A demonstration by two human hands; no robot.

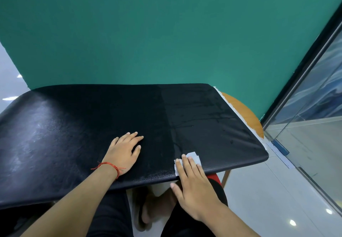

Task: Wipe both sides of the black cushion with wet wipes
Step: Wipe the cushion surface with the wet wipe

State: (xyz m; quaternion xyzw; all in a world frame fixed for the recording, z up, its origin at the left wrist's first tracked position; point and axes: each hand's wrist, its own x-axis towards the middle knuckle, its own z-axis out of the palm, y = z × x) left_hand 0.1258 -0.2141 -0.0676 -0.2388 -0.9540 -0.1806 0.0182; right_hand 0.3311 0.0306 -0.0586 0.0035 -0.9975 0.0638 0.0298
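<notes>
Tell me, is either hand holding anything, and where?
Nothing is gripped. The right hand presses the wet wipe flat on the black cushion near its front edge; the left hand rests flat on it.

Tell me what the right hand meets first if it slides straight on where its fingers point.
The way looks free: the right hand would carry the wet wipe across bare black cushion, probably to the green wall.

On your cushion [74,125]
Left hand [123,153] lies mid-cushion; right hand [194,185] lies on the wipe [194,156], at the near edge.
</notes>
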